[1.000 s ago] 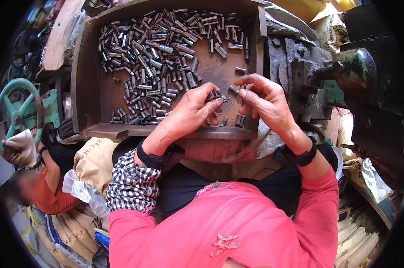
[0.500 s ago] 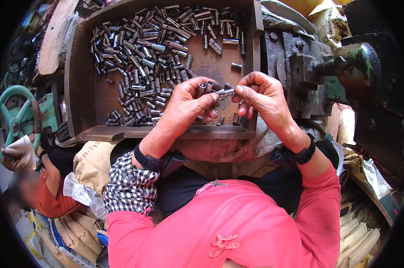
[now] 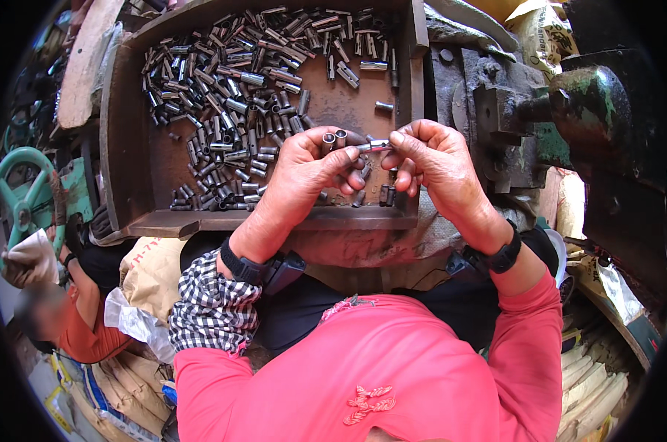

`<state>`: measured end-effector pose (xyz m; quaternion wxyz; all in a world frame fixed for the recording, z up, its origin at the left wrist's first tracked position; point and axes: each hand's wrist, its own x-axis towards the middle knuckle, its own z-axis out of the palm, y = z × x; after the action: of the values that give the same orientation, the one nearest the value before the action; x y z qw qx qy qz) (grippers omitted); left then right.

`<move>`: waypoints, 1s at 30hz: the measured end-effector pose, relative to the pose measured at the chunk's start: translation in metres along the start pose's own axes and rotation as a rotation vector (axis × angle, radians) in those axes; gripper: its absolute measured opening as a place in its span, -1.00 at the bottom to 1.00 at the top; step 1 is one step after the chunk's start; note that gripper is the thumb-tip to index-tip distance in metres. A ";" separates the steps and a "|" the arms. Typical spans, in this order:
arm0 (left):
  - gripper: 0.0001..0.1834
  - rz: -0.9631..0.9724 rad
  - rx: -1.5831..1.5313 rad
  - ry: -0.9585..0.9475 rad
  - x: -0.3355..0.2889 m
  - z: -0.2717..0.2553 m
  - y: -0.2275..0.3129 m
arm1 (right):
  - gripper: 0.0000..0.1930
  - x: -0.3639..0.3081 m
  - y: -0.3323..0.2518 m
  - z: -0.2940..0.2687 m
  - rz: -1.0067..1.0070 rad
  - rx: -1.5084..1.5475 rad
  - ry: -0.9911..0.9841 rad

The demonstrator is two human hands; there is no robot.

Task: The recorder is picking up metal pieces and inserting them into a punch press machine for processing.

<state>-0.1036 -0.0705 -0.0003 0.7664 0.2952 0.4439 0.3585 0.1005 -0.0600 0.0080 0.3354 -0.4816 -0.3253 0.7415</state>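
Over the near right part of a brown tray (image 3: 267, 219), my two hands meet at one short shiny metal tube (image 3: 374, 146) lying level between them. My left hand (image 3: 313, 168) pinches its left end between thumb and finger. Two more metal tubes (image 3: 334, 140) are tucked upright in that same hand, their open ends facing up. At the other end, my right hand (image 3: 438, 156) grips the tube with thumb and forefinger, its other fingers curled below. Many loose metal tubes (image 3: 234, 103) lie heaped in the tray, mostly left and far; a few sit under my hands.
A dark, greasy machine (image 3: 506, 118) with worn green paint stands close on the right. To the left is a green handwheel (image 3: 24, 195), with a person (image 3: 90, 317) in an orange top beside it. Paper sacks (image 3: 155, 269) lie left of my lap.
The tube between my hands has turned nearly level and shows more of its length. Both hands have otherwise kept almost the same place; the tray appears shifted slightly left in view.
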 end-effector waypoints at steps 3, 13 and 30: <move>-0.78 0.004 -0.016 0.008 0.000 0.001 0.000 | -0.78 -0.002 -0.003 0.000 0.013 0.004 0.004; -0.78 0.045 -0.060 0.013 0.000 0.000 0.003 | -0.79 -0.001 -0.001 -0.001 0.017 0.037 0.019; -0.79 0.008 0.020 -0.004 -0.003 0.005 0.001 | -0.77 -0.005 -0.001 -0.001 0.040 0.009 -0.024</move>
<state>-0.1006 -0.0726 0.0044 0.7630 0.3053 0.4447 0.3563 0.1027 -0.0634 0.0108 0.3187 -0.4776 -0.3161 0.7553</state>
